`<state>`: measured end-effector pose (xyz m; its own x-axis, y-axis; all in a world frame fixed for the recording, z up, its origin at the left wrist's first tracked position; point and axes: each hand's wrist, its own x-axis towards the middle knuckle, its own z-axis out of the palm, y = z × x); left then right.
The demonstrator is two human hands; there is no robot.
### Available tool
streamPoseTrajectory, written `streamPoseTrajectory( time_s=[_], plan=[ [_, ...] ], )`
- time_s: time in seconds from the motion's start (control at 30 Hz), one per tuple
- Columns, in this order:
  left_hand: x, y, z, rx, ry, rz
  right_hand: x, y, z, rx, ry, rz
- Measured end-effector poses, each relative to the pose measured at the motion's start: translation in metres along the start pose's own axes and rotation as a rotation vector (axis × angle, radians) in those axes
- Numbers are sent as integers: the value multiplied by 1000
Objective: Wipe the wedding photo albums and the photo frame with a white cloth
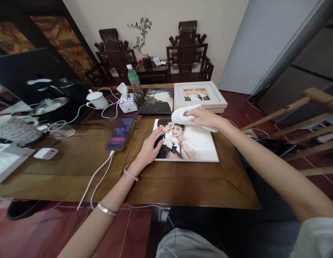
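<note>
A photo panel (202, 143) with a picture of a couple lies flat on the wooden table (177, 182) in front of me. My left hand (150, 147) rests on the panel's left edge, its fingers stretched out and holding nothing. At the panel's far edge, my right hand (200, 117) grips a white cloth (179, 114) bunched under the fingers. The cloth lies against the top of the picture and trails to the right beneath my wrist.
Behind the panel lie a dark photo panel (157, 101) and a pale framed picture (179, 95). Further left are a green-labelled bottle (134, 82), a tissue box (128, 103), a lidded white cup (98, 99), a phone (119, 135) on a white cable and a charger (46, 153). A wooden chair (287, 107) stands right.
</note>
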<state>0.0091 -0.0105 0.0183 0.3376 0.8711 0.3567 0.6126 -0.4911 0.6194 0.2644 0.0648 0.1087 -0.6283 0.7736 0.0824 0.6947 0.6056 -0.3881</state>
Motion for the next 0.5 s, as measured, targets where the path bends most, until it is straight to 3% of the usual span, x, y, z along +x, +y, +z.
streamPoseTrajectory(
  time_s=[0.13,0.4,0.5],
  plan=[
    [0,-1,1,3,5,-5,-35,-21,19,-14,-12,-76],
    [0,1,1,5,-1,0,-136,-84,82,-207,53,-196],
    [-1,2,1,4,3,2,-154,-98,93,-232,53,-238]
  ],
)
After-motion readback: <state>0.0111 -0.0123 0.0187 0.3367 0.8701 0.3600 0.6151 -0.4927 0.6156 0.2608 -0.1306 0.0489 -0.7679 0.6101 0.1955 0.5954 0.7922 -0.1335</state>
